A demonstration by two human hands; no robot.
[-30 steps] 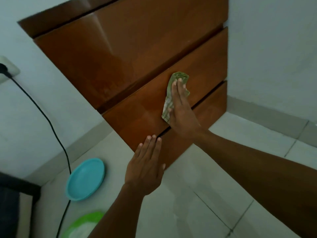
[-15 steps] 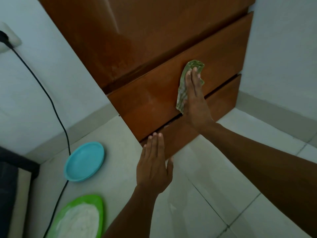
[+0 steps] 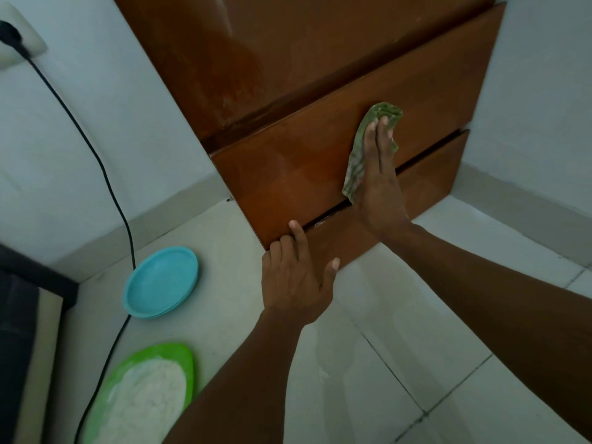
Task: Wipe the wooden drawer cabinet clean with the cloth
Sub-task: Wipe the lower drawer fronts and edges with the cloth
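The wooden drawer cabinet [image 3: 304, 161] stands in a corner between two white walls, with three brown drawer fronts in view. My right hand [image 3: 379, 187] lies flat on the middle drawer front and presses a crumpled green cloth [image 3: 368, 136] against it. The cloth sticks out above and left of my fingers. My left hand [image 3: 296, 277] is at the lower left corner of the middle drawer, fingers curled onto its bottom edge by the gap above the lowest drawer.
A turquoise plate [image 3: 161, 282] and a green plate with white powder [image 3: 144, 402] lie on the tiled floor at left. A black cable [image 3: 105, 174] runs from a wall socket [image 3: 16, 36] down past them. A dark furniture edge [image 3: 19, 331] is at far left.
The view has shifted so the cabinet sits higher and more to the right. My left hand moved up to the middle drawer's lower corner and curled its fingers there. My right hand stays on the cloth.
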